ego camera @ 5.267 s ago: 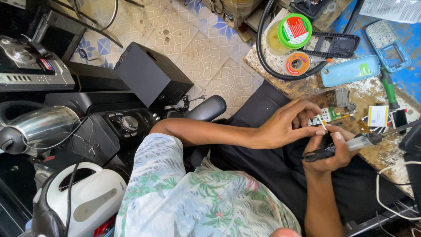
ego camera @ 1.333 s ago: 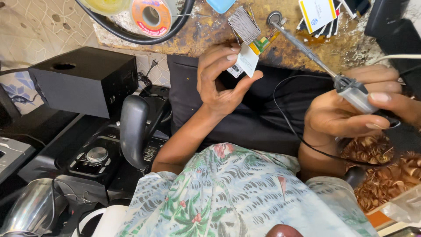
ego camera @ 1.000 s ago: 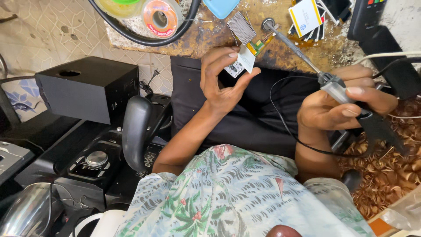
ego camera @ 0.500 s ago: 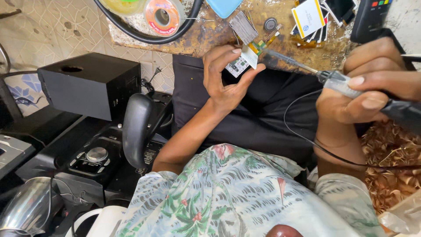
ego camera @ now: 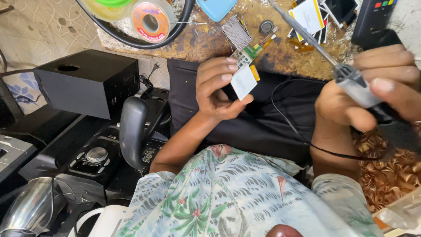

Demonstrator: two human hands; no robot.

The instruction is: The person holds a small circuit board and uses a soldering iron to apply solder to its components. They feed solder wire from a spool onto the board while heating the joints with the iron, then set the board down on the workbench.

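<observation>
My left hand (ego camera: 218, 90) holds a small circuit board (ego camera: 244, 70) with a white patch, a green part and a ribbed metal piece at its far end. The board sits over the near edge of the stained workbench (ego camera: 201, 41). My right hand (ego camera: 372, 94) grips the handle of a soldering iron (ego camera: 326, 55), whose thin metal shaft points up and left over the bench. The iron's black cord (ego camera: 298, 131) loops across my dark lap. The tip is out of view at the top edge, well apart from the board.
A reel of solder wire (ego camera: 150, 20), a black cable loop (ego camera: 140, 41), a coin cell (ego camera: 265, 27), small screens (ego camera: 309, 15) and a remote (ego camera: 372, 17) lie on the bench. A black speaker box (ego camera: 87, 81), audio gear (ego camera: 96, 153) and a kettle (ego camera: 26, 210) crowd the left.
My right hand has swung the soldering iron up and to the right, away from the board. My left hand has tilted the circuit board slightly and kept hold of it.
</observation>
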